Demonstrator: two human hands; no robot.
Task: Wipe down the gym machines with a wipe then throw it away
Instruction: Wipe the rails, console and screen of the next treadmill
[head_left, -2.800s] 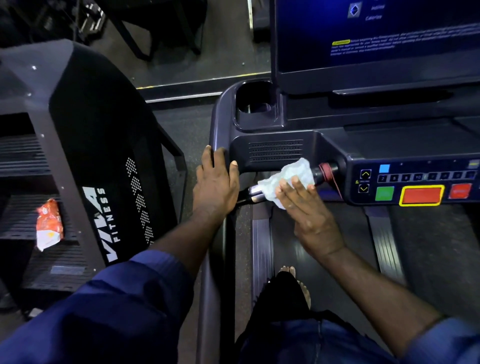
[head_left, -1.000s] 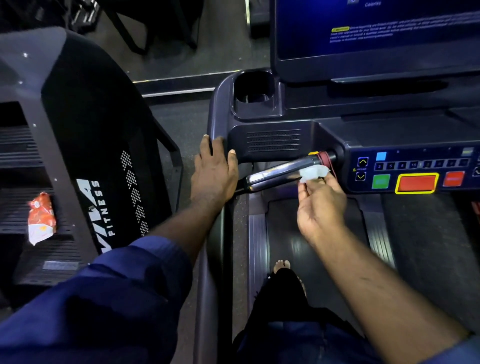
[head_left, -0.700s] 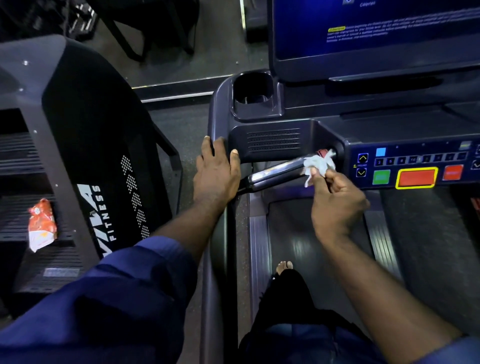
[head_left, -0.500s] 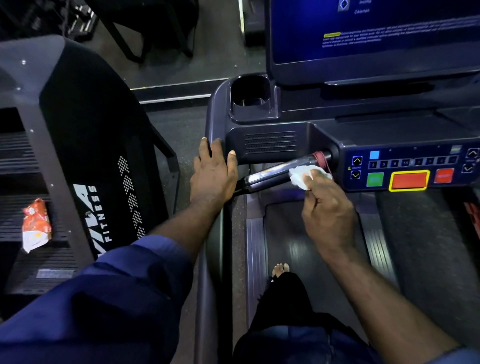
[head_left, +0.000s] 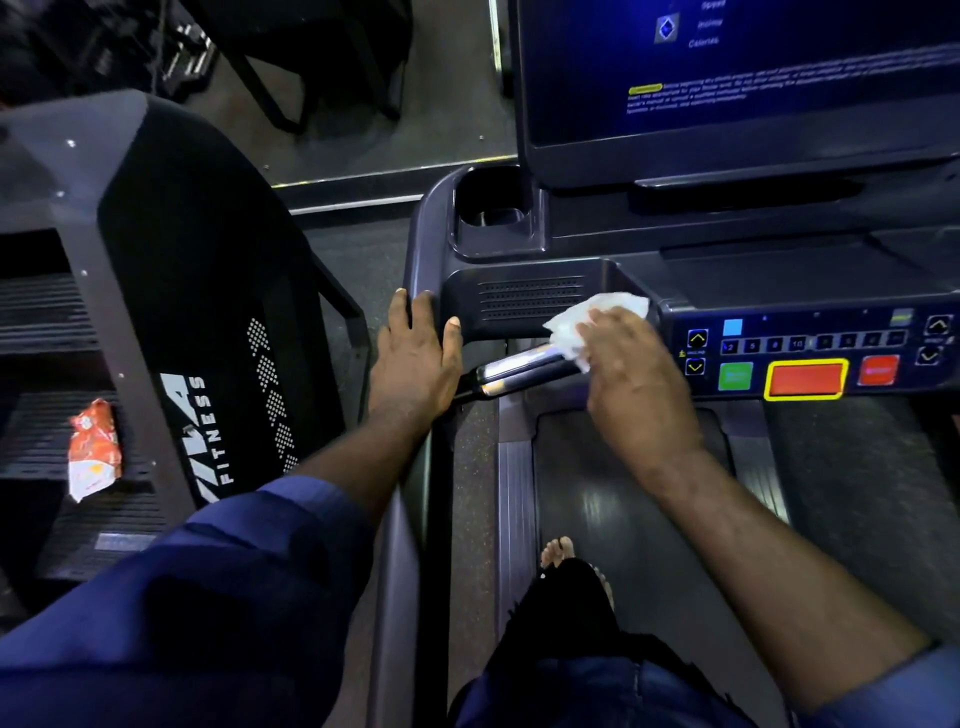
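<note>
My right hand (head_left: 634, 374) lies with fairly straight fingers over the crumpled white paper wipe (head_left: 574, 325), pressing it against the near face of the dark grey treadmill console (head_left: 519, 306), just above the shiny chrome handle bar (head_left: 519, 366) and left of the coloured button panel (head_left: 805, 358). My thumb is hidden. My left hand (head_left: 415, 358) rests flat and spread on the console's left corner, holding nothing.
</note>
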